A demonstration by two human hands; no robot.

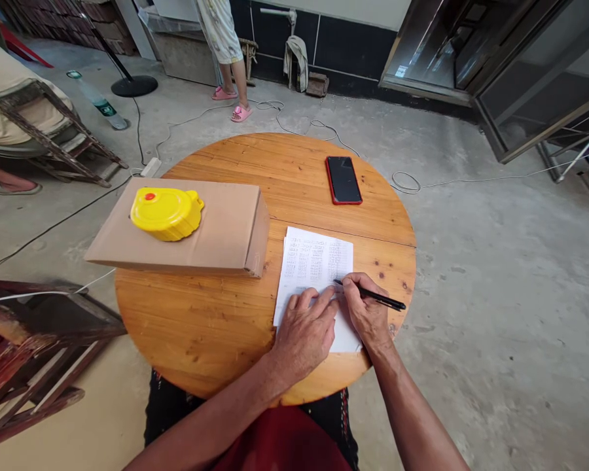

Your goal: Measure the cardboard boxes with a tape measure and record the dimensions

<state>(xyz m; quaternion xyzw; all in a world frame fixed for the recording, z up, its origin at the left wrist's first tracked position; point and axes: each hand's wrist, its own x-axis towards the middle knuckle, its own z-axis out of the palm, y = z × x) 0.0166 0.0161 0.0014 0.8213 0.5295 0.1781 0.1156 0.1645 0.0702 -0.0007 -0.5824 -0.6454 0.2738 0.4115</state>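
Sheets of white paper lie on a round wooden table, with rows of handwriting in columns over the upper part. My left hand rests flat on the lower left of the paper, fingers extended and holding nothing. In my right hand is a black pen, pinched between thumb and fingers. Its tip points left and meets the paper, or nearly so, just below the written rows. The side of the right hand lies on the paper's right edge.
Left on the table is a cardboard box with a yellow tape-measure-shaped case on top. A red-edged phone lies at the back right. Beyond stand a person in pink sandals, a wooden chair and a bottle. Cables cross the floor.
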